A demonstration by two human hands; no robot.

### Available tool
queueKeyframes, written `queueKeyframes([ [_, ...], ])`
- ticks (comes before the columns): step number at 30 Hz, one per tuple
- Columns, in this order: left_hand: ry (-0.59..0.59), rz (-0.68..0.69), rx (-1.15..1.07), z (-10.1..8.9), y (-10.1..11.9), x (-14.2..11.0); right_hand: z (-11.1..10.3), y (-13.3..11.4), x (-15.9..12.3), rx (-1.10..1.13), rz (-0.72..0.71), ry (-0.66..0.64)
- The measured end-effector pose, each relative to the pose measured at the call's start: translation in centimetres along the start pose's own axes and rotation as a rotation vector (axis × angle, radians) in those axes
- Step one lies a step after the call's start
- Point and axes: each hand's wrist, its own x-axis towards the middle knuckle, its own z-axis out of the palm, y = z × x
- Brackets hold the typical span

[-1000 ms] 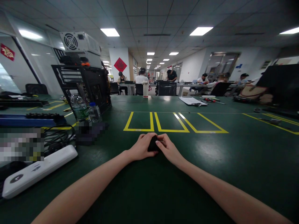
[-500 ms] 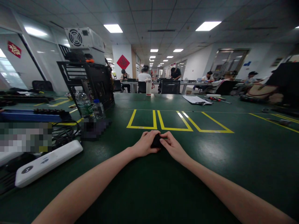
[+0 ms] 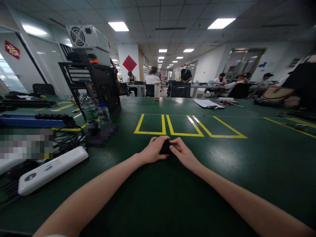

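Note:
A small black block-like object is held low over the green table, in front of the yellow tape outlines; its exact kind cannot be made out. My left hand wraps round it from the left, thumb below and fingers over the top. From the other side my right hand is closed, thumb and bent fingers pinching at the object's right edge. The fingers cover much of it, and anything small between the right fingertips is hidden.
To the left lie a white power strip and black cables. Two plastic bottles stand by a black computer case with power supplies on top. Farther back are a white cup, a clipboard and screwdrivers.
The view has shifted slightly, so the scene sits a little differently in the picture. Both hands keep nearly the same grip on the black object.

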Motion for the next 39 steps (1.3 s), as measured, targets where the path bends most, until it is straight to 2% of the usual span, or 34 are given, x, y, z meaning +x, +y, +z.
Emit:
queueKeyframes([
  [5, 0.005, -0.005, 0.001, 0.1, 0.0, 0.1, -0.2, 0.2, 0.6, 0.002, 0.031, 0.045],
  [8, -0.005, -0.012, 0.000, 0.0, 0.1, 0.1, -0.3, 0.1, 0.5, 0.009, 0.062, 0.004],
  [14, -0.016, -0.024, 0.004, 0.0, 0.1, 0.0, -0.4, 0.5, 0.2, 0.083, -0.015, -0.065],
  [20, -0.003, -0.022, 0.009, 0.2, -0.1, 0.1, -0.3, 0.5, 0.4, 0.066, -0.011, 0.004],
  [24, -0.012, -0.019, 0.000, 0.1, 0.0, 0.1, -0.4, 0.4, 0.5, 0.033, 0.035, 0.005],
  [30, -0.015, -0.022, -0.011, -0.2, 0.2, 0.1, -1.0, 0.4, 0.5, 0.125, 0.048, -0.098],
  [39, -0.010, -0.025, 0.001, 0.1, 0.0, 0.2, -1.2, 0.3, 0.9, 0.136, 0.107, -0.053],
])
